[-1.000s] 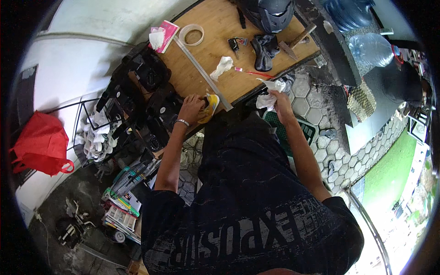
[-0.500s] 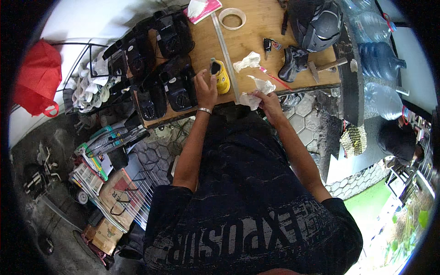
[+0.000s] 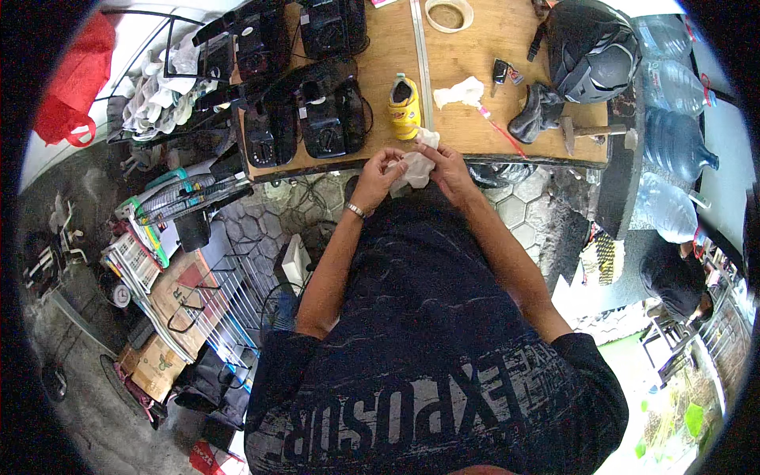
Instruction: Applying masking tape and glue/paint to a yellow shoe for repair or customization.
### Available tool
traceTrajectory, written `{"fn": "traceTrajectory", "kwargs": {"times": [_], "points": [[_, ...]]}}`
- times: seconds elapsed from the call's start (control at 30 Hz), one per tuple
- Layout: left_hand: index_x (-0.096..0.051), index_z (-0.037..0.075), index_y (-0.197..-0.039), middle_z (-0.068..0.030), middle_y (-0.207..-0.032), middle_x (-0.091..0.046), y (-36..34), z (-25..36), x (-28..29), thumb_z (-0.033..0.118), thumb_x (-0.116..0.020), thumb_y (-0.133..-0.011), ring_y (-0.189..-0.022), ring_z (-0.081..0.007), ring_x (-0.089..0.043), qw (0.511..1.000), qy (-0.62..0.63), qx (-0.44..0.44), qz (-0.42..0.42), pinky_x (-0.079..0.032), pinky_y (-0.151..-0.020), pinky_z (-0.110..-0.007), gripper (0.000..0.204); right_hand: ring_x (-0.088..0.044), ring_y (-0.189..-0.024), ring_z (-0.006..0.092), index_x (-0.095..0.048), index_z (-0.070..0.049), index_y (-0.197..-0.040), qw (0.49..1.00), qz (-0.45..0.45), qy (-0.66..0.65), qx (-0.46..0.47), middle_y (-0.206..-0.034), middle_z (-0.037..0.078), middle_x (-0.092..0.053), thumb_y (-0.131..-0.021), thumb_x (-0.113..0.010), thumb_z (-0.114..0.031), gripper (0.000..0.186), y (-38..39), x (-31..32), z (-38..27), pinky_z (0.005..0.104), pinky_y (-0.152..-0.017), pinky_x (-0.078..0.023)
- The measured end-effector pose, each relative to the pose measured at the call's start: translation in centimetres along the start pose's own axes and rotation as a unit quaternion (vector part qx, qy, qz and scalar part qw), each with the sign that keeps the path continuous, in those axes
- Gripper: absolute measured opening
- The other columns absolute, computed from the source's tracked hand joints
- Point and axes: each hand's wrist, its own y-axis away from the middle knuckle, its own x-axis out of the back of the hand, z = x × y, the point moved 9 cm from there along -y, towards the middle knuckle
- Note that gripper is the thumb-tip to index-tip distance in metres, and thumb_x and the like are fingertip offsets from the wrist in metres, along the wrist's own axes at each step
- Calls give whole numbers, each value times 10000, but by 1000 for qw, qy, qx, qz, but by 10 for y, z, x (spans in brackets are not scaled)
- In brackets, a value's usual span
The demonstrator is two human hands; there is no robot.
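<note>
A crumpled thin white sheet (image 3: 414, 171), paper or cloth, hangs between my hands just past the table's near edge. My left hand (image 3: 378, 180) pinches its left side, with a metal band at the wrist. My right hand (image 3: 452, 176) grips it from the right, its fingertips closed around the upper part. Just beyond the sheet, a small yellow shoe (image 3: 404, 111) stands on the wooden table (image 3: 499, 47), untouched, its dark opening facing up. Another crumpled white piece (image 3: 459, 93) lies to its right, beside a thin red stick (image 3: 504, 132).
Several black machines (image 3: 328, 119) crowd the table's left. A round tub (image 3: 449, 14), keys (image 3: 500, 73), a black shoe (image 3: 535, 112), a hammer (image 3: 590, 132) and a grey-black helmet-like object (image 3: 594, 51) occupy the right. Large water bottles (image 3: 673, 142) stand beyond. Another person (image 3: 673, 273) is far right.
My left hand has left the yellow shoe's side and come back to the white sheet. My right hand has drawn the sheet nearer and left, and both hands now meet on it.
</note>
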Motion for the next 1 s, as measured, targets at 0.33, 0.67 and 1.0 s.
{"fn": "traceTrajectory", "kwargs": {"times": [0.33,0.67,1.0], "points": [[-601,4,-1045,-51,-974,-649,-18,15,-26,209,-704,-871,-844,-117,-607,993,-31,25,-113,-513,-717,-264,287,-640,-824,138,-640,16,-1056,981,135,-33,133,-945,56,-680,-861,-707,-159,270,17,11,1,284,-733,-514],[-633,-44,-1039,-38,-862,-670,-34,-3,-54,179,-712,-862,-665,-83,-601,976,-70,48,-201,-514,-558,-215,295,-552,-598,92,-631,-24,-904,884,342,-160,277,-762,13,-636,-838,-727,-81,130,64,106,-28,219,-519,-427],[-287,-74,-1413,-300,-1418,-363,-119,38,-146,459,-635,-867,-1370,-365,-317,868,-416,-240,-128,-256,-1131,-417,839,-592,-659,102,-654,-46,-927,933,305,-13,193,-799,22,-649,-857,-715,-239,214,80,141,-62,219,-592,-465]]}}
